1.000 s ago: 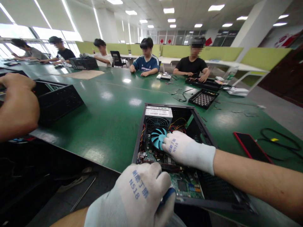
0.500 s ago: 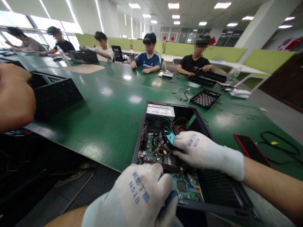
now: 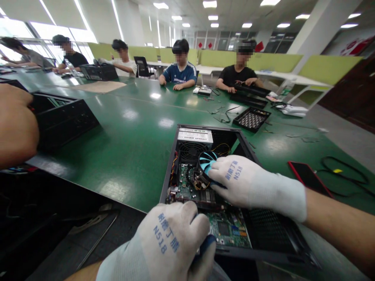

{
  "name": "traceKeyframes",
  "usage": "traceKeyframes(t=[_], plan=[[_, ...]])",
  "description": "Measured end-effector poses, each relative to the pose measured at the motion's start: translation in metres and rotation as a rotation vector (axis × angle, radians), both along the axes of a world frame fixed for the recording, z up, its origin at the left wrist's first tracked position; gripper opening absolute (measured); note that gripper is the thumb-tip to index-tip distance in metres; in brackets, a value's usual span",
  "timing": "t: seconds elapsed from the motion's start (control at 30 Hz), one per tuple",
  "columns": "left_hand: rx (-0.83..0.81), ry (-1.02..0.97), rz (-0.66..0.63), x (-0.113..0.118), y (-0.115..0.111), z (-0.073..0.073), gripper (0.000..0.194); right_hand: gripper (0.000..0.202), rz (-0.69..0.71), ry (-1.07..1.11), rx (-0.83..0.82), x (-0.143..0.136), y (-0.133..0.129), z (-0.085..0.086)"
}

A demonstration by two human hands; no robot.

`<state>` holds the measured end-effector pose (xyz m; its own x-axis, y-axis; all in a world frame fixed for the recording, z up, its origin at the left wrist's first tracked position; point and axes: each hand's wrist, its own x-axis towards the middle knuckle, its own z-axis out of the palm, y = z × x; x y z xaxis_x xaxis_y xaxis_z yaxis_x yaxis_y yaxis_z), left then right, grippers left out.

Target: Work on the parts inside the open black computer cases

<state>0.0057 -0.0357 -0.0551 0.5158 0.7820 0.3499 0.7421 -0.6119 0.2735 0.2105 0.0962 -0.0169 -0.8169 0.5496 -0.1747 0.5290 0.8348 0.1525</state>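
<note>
An open black computer case [image 3: 167,181] lies in front of me, its green motherboard [image 3: 185,182] and power supply [image 3: 195,136] exposed. My right hand [image 3: 238,181], in a white work glove, is closed on the edge of a round cooling fan [image 3: 206,160] with light blue blades. The fan is tilted above the board, wires beneath it; whether it touches the board I cannot tell. Also gloved, my left hand [image 3: 171,234] has its fingers curled on the case's near left edge. Its fingertips are partly hidden.
Another open case [image 3: 68,121] stands at left, beside a bare arm [image 3: 17,121] of someone close by. A red-edged phone [image 3: 309,179] and a black cable [image 3: 348,171] lie at right. Beyond the case is a black tray [image 3: 252,118]. Several people sit across the green table [image 3: 129,156].
The fan has tipped so its blue blades face me more. My right hand has shifted slightly with it. My left hand keeps its place on the case, and the view has shifted a little.
</note>
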Motion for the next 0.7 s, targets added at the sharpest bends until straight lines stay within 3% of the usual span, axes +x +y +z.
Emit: traceKeyframes(t=[0.27, 0.7], plan=[[0.007, -0.004, -0.012, -0.001, -0.001, -0.001, 0.01, 0.029, -0.173, -0.132, 0.135, 0.023, 0.034, -0.01], [-0.031, 0.014, -0.014, 0.0, -0.001, 0.005, 0.008, 0.034, -0.295, -0.136, 0.177, 0.003, 0.08, -0.017]])
